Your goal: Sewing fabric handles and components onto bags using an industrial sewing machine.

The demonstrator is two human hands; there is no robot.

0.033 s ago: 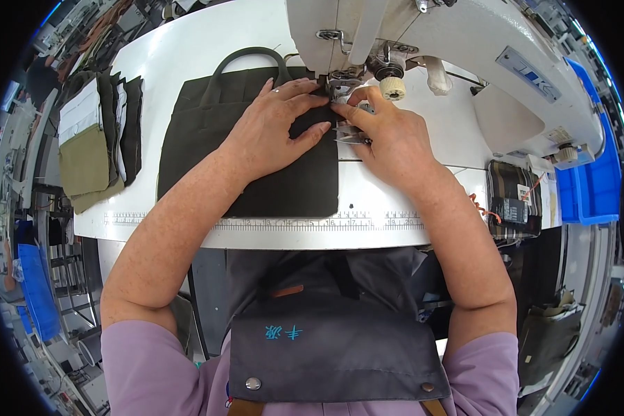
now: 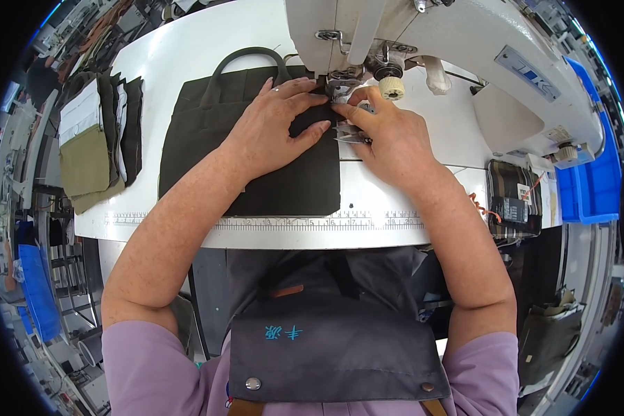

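A dark olive fabric panel (image 2: 208, 159) with a looped handle (image 2: 253, 52) lies flat on the white sewing table, its top right corner by the presser foot (image 2: 341, 87) of the sewing machine (image 2: 457, 41). My left hand (image 2: 277, 125) rests on the panel with its fingers spread, the fingertips close to the foot. At the panel's right edge, my right hand (image 2: 392, 128) has its thumb and index finger by the foot. A pair of metal thread snips (image 2: 351, 133) is tucked in that hand, blades pointing left over the fabric edge. The needle is hidden.
A stack of olive, white and dark fabric pieces (image 2: 90, 145) stands at the table's left. A ruler strip (image 2: 381, 222) runs along the front edge. To the right lie a plaid cloth bundle (image 2: 513, 201) with orange thread and a blue bin (image 2: 589, 187).
The fabric panel has slid very slightly away from me and to the right. Both hands are almost in the same place.
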